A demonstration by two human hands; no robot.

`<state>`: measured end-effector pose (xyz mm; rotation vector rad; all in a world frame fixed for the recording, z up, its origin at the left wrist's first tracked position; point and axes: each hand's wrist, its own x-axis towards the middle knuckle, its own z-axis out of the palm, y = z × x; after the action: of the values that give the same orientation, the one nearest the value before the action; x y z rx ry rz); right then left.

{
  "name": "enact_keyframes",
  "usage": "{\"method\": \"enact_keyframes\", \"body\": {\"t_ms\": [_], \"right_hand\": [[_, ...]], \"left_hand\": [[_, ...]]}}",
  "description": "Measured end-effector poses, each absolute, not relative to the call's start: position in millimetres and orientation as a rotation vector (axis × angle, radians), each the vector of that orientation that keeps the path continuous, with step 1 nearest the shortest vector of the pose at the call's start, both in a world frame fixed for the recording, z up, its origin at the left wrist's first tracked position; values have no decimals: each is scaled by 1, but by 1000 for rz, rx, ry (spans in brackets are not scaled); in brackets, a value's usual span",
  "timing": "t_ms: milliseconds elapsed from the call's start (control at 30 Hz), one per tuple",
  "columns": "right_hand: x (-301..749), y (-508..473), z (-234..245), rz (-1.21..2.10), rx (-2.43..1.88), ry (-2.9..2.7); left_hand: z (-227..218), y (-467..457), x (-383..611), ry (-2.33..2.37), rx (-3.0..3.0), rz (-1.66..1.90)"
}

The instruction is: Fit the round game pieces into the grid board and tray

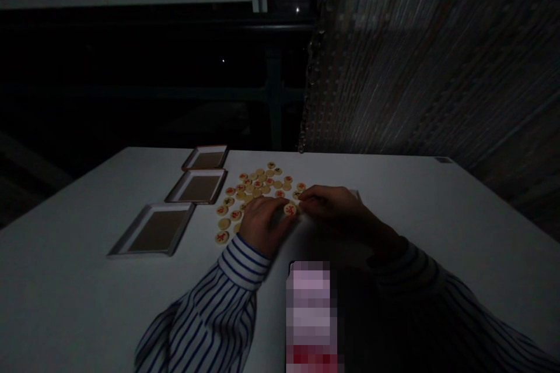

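Note:
Round wooden xiangqi pieces (257, 184) with red or dark characters lie loosely spread over the white table. Between the thumb and fingers of my left hand (263, 222) is a xiangqi piece (290, 210), its red character facing me. My right hand (332, 205) is closed just to the right, fingertips drawn together beside that piece. By its index fingertip shows another piece (297, 194) with a dark character; whether the fingers grip it I cannot tell. Shadow hides the underside of my right hand, and my left hand covers part of the pile.
Three shallow open boxes or lids (153, 230) stand in a row left of the pieces. A phone-like object with a blurred screen (310, 315) lies at the near edge. Behind the white table (420, 210) hangs a bead or string curtain (415, 58). A pale item is partly hidden behind my right hand.

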<state>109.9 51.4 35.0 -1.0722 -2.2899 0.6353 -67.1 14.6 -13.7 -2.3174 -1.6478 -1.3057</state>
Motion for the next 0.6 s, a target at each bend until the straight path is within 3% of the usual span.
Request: {"method": "enact_keyframes", "body": {"t_ms": [367,600], "right_hand": [[107,50,29,1038,-1030,-2142],[109,53,32,1033,-1039,-2135]], "left_hand": [[-10,9,-61,-1615,-2359,-1455],[-9,9,-53,-1964,-2363,-2093]]}}
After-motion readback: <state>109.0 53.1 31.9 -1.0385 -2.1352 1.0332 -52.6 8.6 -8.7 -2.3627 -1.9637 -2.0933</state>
